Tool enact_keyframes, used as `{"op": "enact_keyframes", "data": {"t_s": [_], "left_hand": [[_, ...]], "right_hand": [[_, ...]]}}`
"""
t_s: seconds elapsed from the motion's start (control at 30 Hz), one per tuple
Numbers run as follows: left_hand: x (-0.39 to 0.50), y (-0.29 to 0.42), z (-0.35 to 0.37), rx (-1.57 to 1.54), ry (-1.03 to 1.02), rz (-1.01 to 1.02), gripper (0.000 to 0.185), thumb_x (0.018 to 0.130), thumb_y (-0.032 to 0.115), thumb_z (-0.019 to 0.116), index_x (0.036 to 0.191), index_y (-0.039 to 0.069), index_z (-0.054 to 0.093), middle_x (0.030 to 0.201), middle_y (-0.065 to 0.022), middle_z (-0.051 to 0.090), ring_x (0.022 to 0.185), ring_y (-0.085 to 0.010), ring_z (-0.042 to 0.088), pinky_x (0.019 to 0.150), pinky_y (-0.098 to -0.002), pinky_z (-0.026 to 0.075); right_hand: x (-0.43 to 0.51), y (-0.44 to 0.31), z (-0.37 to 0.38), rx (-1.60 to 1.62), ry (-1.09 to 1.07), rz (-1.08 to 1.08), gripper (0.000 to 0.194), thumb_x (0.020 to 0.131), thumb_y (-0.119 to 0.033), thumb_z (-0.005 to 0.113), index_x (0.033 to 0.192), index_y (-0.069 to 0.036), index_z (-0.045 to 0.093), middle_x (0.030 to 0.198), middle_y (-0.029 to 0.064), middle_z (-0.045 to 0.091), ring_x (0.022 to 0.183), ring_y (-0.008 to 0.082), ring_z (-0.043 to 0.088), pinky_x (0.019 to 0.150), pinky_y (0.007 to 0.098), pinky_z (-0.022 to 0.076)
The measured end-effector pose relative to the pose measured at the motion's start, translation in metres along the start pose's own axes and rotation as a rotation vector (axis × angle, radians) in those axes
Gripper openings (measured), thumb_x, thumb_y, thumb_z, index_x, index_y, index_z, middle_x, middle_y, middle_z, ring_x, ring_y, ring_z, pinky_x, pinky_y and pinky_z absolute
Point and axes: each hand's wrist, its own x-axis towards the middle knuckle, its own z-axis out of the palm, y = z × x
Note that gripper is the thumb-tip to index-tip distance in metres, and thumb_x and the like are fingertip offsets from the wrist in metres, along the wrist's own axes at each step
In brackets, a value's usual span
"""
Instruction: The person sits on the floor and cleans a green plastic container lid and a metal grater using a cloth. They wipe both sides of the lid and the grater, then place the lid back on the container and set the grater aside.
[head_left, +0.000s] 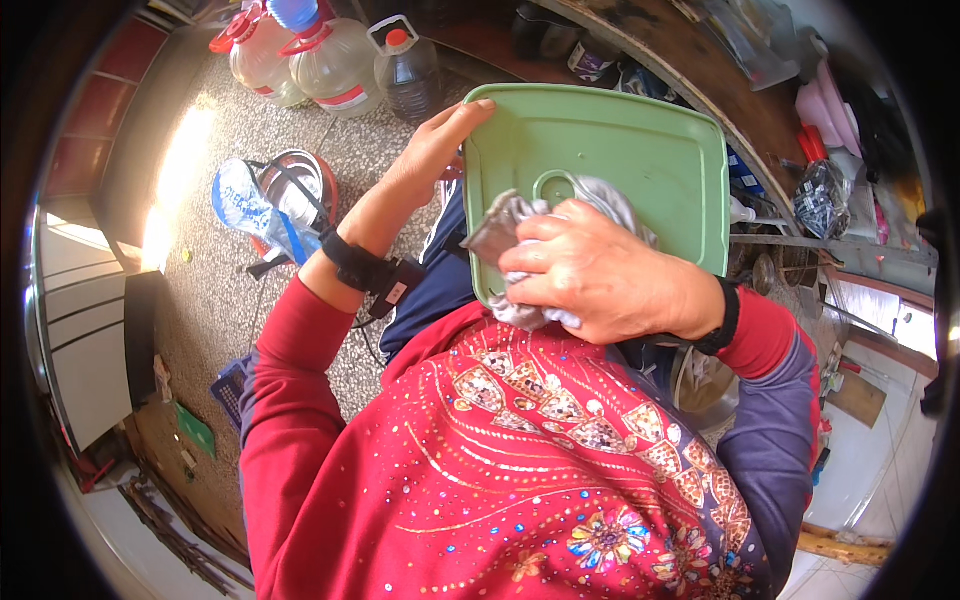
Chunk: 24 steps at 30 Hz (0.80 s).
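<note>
A green plastic lid (645, 142), rectangular with rounded corners and a raised rim, is held tilted before my body. My left hand (442, 142) grips its upper left corner, the thumb on the face and the fingers behind the edge. Bunched in my right hand (592, 270) is a grey-white cloth (510, 225), pressed on the lower left part of the lid's face. The cloth partly covers a round raised mark there. Both wrists wear black bands.
Large plastic bottles (337, 67) stand on the speckled floor at the upper left. Below them is a round red-rimmed container (300, 180) with a blue-and-white plastic bag (244, 202). A cluttered wooden shelf (675, 67) runs along the right. A metal basin (701, 382) sits beside my right arm.
</note>
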Motion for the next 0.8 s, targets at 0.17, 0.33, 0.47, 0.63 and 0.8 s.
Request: {"op": "enact_keyframes", "data": {"t_s": [0.17,0.33,0.47,0.63,0.8], "left_hand": [[0.01,-0.012,-0.009,0.048,0.013,0.07,0.046,0.092,0.048,0.053,0.114,0.009,0.064,0.099,0.0022,0.063,0.084,-0.0088,0.054,0.069,-0.0247,0.04],[0.012,-0.018,-0.015,0.048,0.013,0.12,0.045,0.094,0.046,0.052,0.117,0.008,0.063,0.099,0.0023,0.065,0.082,-0.0071,0.057,0.067,-0.0224,0.042],[0.018,-0.009,-0.01,0.138,-0.024,0.094,0.046,0.095,0.049,0.048,0.112,0.009,0.062,0.093,0.0019,0.065,0.078,-0.0071,0.059,0.064,-0.0213,0.043],[0.017,-0.009,-0.018,0.107,-0.079,0.015,0.055,0.098,0.052,0.043,0.125,0.006,0.058,0.106,-0.0021,0.064,0.089,-0.0107,0.06,0.074,-0.0241,0.045],[0.027,-0.027,-0.038,0.217,-0.071,0.081,0.059,0.093,0.057,0.043,0.123,0.007,0.057,0.098,-0.0033,0.062,0.071,-0.0117,0.053,0.06,-0.0234,0.037]], "right_hand": [[-0.06,0.002,-0.017,0.009,0.005,0.242,0.036,0.062,-0.012,0.069,0.098,-0.015,0.068,0.11,0.0038,0.06,0.109,0.0254,0.053,0.084,0.0411,0.0396],[-0.127,0.018,-0.021,-0.141,0.217,0.542,0.036,0.066,-0.017,0.068,0.102,-0.016,0.067,0.109,0.0076,0.058,0.104,0.0294,0.054,0.081,0.0419,0.0457],[-0.136,0.044,-0.012,-0.229,0.597,0.736,0.039,0.067,-0.021,0.068,0.104,-0.009,0.066,0.102,0.0152,0.059,0.1,0.0334,0.056,0.085,0.0428,0.0468],[-0.085,0.075,-0.005,-0.099,0.738,0.827,0.038,0.066,-0.024,0.07,0.099,-0.005,0.07,0.095,0.0212,0.063,0.088,0.0357,0.061,0.081,0.0433,0.0505],[0.026,0.072,-0.002,-0.035,0.654,0.473,0.031,0.061,-0.021,0.07,0.087,-0.005,0.069,0.084,0.0187,0.062,0.08,0.0358,0.061,0.072,0.0461,0.0513]]}}
